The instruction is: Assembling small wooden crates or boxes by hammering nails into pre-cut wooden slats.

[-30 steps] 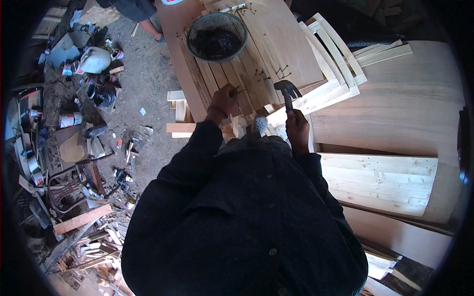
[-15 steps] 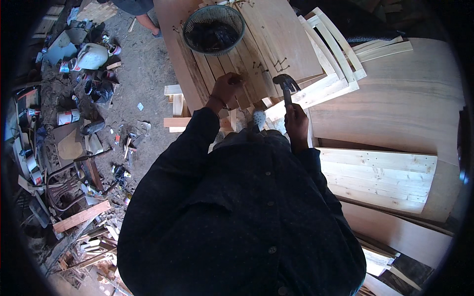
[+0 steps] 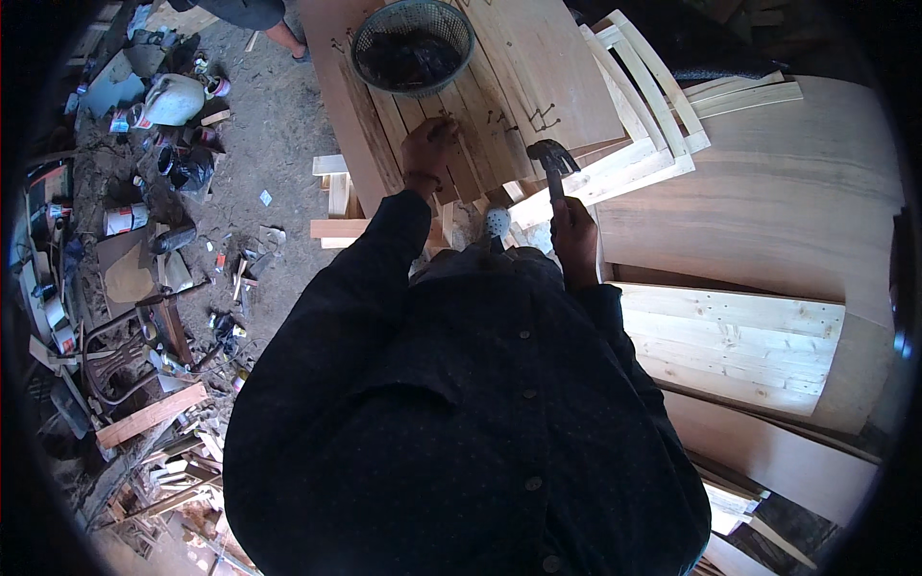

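My right hand (image 3: 575, 233) is wrapped round the handle of a claw hammer (image 3: 556, 178), its dark head pointing away from me. My left hand (image 3: 427, 149) is closed over the wooden boards (image 3: 488, 158), fingertips pinched together. Whatever is between those fingertips is too small to make out. Several loose nails (image 3: 544, 119) lie on the boards near the hammer head. Beyond my left hand stands a round mesh basket (image 3: 464, 69) with dark plastic inside. Boards lie side by side next to a wider plywood sheet (image 3: 567, 72).
Slatted wooden frames (image 3: 663, 91) and a large plywood panel (image 3: 730, 192) lie to the right, with a pale plank panel (image 3: 730, 336) nearer me. Cans, a white jug (image 3: 175, 100) and wood scraps litter the ground at left. Another person's leg (image 3: 285, 38) shows at the far left.
My left hand has moved farther away and slightly left over the boards, toward the basket. The hammer stays in my right hand, nearly still. The view has shifted slightly.
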Demonstrator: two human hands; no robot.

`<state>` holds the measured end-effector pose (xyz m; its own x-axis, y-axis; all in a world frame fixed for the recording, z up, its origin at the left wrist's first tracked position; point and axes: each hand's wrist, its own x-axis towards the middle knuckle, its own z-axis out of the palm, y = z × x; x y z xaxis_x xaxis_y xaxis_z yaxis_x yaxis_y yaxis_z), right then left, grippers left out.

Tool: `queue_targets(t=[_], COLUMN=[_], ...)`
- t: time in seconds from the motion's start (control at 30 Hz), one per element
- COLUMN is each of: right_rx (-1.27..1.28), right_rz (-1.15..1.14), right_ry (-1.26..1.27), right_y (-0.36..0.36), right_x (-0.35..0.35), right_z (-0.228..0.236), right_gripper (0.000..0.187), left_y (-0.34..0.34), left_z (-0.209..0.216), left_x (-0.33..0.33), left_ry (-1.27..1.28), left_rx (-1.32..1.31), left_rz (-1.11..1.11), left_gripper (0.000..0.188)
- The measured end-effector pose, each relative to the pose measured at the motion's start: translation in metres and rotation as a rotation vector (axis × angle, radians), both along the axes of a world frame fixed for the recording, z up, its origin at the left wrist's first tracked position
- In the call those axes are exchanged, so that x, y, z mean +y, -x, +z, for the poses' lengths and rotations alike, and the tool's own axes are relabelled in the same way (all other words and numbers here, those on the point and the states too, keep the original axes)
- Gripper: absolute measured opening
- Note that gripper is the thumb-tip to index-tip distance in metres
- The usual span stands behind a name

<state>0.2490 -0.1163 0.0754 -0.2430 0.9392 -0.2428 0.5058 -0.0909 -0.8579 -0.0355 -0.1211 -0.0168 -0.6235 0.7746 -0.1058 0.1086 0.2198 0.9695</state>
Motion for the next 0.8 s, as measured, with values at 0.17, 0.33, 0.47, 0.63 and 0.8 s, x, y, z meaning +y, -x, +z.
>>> queue_targets(t=[0.17, 0.33, 0.47, 0.63, 0.8], right_rx=[-0.002, 0.003, 0.001, -0.003, 0.002], right_rz=[0.01, 0.033, 0.048, 0.06, 0.055], right_ry=[0.003, -0.003, -0.011, -0.031, -0.033], right_y=[-0.003, -0.002, 0.001, 0.003, 0.01], right_x=[0.001, 0.001, 0.0, 0.002, 0.003], right_z=[0.0, 0.001, 0.004, -0.001, -0.001], right_gripper=[0.025, 0.024, 0.024, 0.023, 0.024], left_y=[-0.012, -0.011, -0.009, -0.015, -0.013], left_z=[0.021, 0.016, 0.015, 0.033, 0.029], left_x=[0.006, 0.011, 0.012, 0.011, 0.01], left_ry=[-0.074, -0.078, -0.056, -0.066, -0.107], left_rx=[0.179, 0.124, 0.209, 0.132, 0.181], left_rz=[0.036, 0.071, 0.098, 0.062, 0.05], left_gripper=[0.023, 0.023, 0.021, 0.021, 0.023])
